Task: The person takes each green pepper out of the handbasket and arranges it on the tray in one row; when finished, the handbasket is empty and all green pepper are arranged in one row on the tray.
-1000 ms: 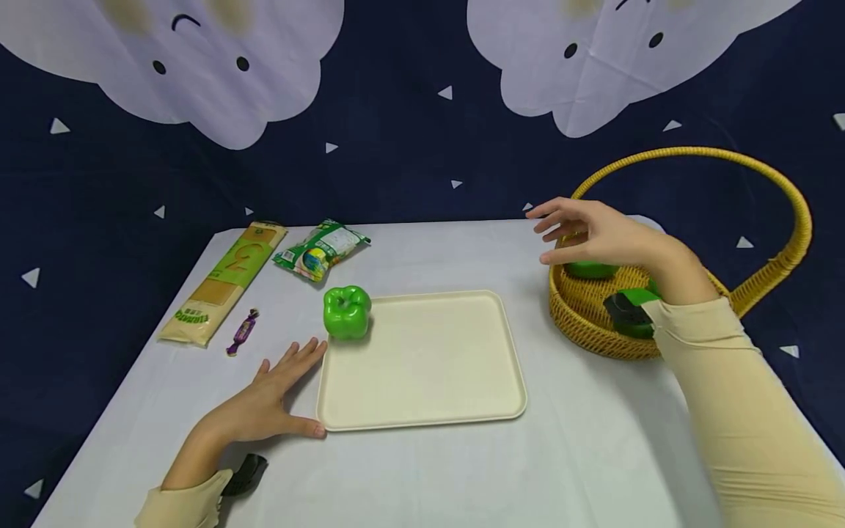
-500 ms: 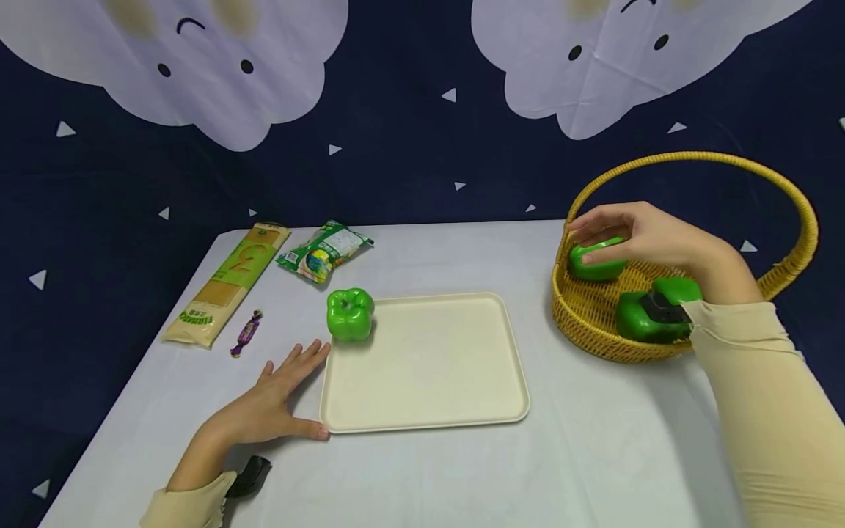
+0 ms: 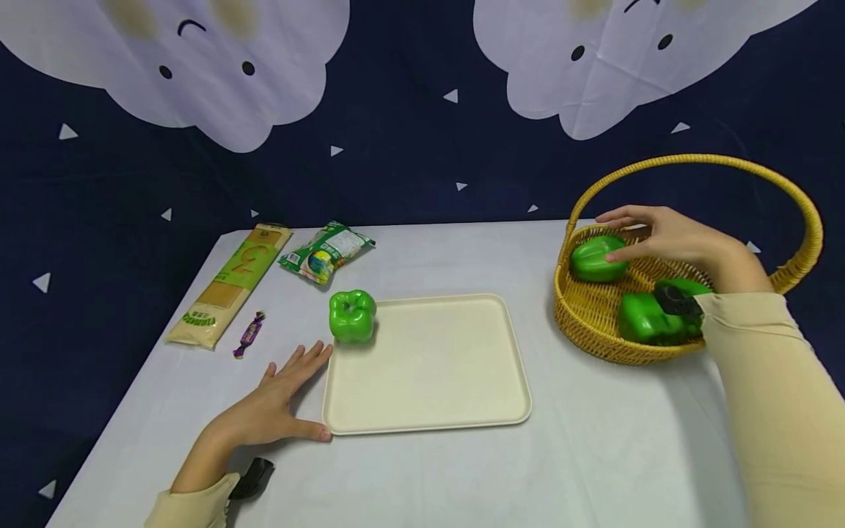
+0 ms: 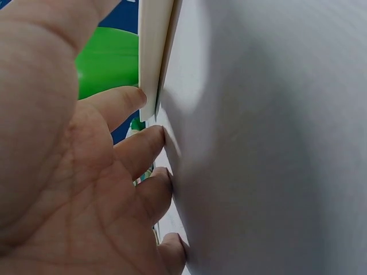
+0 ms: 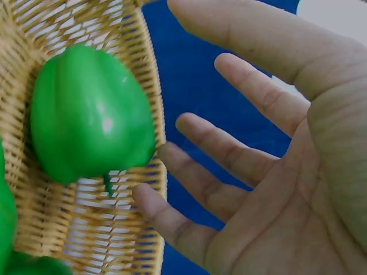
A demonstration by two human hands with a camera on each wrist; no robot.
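My left hand (image 3: 273, 407) lies with spread fingers at the left edge of a cream tray (image 3: 429, 367); its index fingertip and thumb touch the rim. A green bell pepper (image 3: 353, 317) rests at the tray's far left corner. Over the wicker basket (image 3: 581, 330) on the right, my right hand (image 3: 680, 238) hovers with loosely bent fingers, holding nothing. Beneath its thumb lies another bell pepper (image 3: 594, 262). In the right wrist view that bell pepper (image 5: 92, 114) sits against the basket wall, beside the fingertips. More green peppers (image 3: 650, 319) lie nearer the basket's front, partly hidden by the wrist camera.
At the back left are a long noodle packet (image 3: 231, 286), a green snack bag (image 3: 326, 253) and a purple-wrapped candy (image 3: 249, 335). The tall basket handle (image 3: 700, 158) arches over the right hand. A dark patterned cloth (image 3: 409, 147) hangs behind the white table.
My right hand has moved right, from beyond the basket's left rim to over its inside, uncovering the pepper there. The left hand stays at the tray. The head view has shifted slightly.
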